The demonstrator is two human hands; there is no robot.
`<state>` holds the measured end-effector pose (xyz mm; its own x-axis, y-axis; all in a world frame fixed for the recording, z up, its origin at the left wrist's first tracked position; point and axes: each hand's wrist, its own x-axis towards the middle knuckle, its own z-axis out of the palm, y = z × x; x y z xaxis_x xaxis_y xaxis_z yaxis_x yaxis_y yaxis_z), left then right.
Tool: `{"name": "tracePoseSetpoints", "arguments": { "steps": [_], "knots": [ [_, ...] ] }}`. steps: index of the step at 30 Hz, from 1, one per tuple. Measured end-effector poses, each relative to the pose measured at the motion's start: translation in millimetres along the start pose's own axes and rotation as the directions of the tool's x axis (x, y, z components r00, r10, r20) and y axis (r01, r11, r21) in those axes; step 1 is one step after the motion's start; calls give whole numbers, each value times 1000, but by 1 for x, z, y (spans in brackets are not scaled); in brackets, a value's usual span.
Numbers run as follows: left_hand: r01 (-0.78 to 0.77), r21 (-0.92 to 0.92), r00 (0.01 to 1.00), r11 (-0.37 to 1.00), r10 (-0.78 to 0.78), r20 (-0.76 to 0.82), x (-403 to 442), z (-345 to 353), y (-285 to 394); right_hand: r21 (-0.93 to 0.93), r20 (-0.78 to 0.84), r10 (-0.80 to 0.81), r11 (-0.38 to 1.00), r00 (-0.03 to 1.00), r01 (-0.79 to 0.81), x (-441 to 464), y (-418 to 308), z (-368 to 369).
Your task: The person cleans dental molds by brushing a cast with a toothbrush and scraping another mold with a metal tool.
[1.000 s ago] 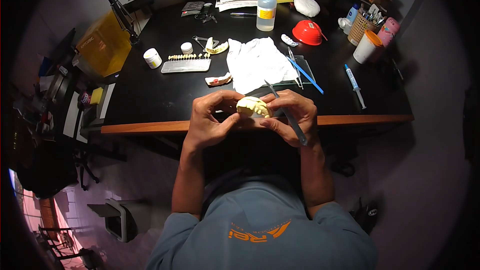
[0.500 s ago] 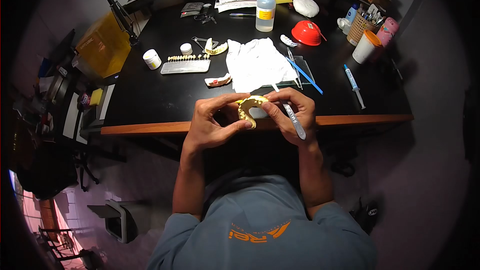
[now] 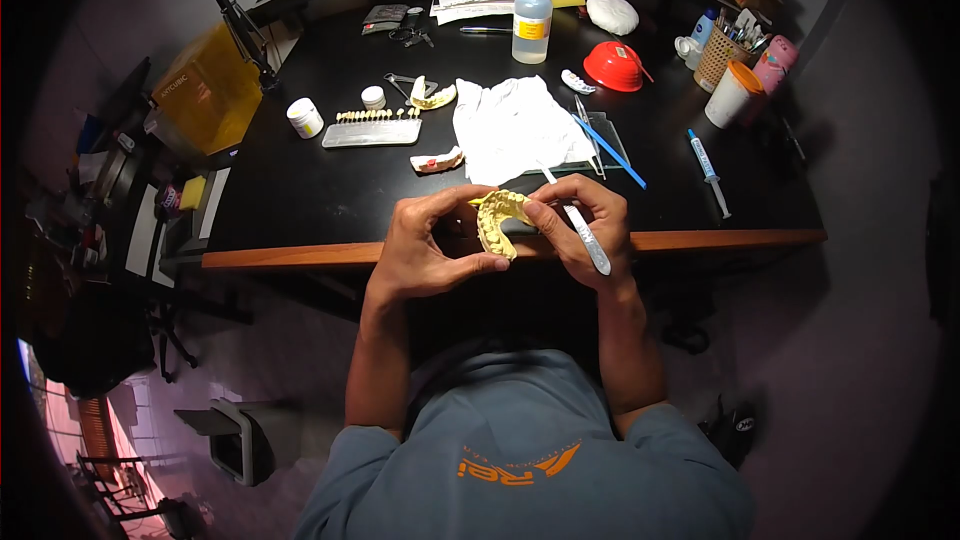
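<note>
A yellowish, horseshoe-shaped dental cast (image 3: 493, 223) is held at the desk's front edge, its row of teeth facing the camera. My left hand (image 3: 425, 240) grips its left side between thumb and fingers. Thumb and fingers of my right hand (image 3: 580, 225) pinch its right end. A metal spatula-like tool (image 3: 588, 240) also lies in my right hand, its broad end pointing down toward the wrist. Just beyond the hands are a white cloth (image 3: 520, 125) and a cast piece with a red spot (image 3: 437, 161).
On the black desk (image 3: 300, 200) stand a shade guide (image 3: 372, 130), a white jar (image 3: 304, 118), another cast (image 3: 432, 95), a clear bottle (image 3: 531, 28), a red bowl (image 3: 613, 66), a blue syringe (image 3: 709, 174), a blue stick (image 3: 612, 152) and a cup with an orange lid (image 3: 733, 95).
The cast has been turned in both hands, from a side-on view to its horseshoe shape with the teeth showing. The tool has tilted slightly with my right hand.
</note>
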<state>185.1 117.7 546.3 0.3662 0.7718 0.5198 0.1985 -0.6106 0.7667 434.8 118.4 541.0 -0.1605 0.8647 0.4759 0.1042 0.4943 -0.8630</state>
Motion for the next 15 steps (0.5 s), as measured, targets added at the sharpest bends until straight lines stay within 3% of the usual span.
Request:
{"name": "tracePoseSetpoints", "arguments": {
  "steps": [7,10,13,15],
  "knots": [
    [58,-25,998,998,-58,-24,-2,1,0,1,16,-40,999,999,40,2,-4,1],
    [-25,36,999,999,26,-32,0,1,-2,-34,1,-20,999,1000,20,2,-2,1],
    [-98,14,993,995,99,-67,2,5,-8,19,-27,-99,995,995,100,4,7,4],
    [-58,11,997,998,58,-55,1,5,-4,14,-24,-88,996,996,89,3,5,4]
  ]
}}
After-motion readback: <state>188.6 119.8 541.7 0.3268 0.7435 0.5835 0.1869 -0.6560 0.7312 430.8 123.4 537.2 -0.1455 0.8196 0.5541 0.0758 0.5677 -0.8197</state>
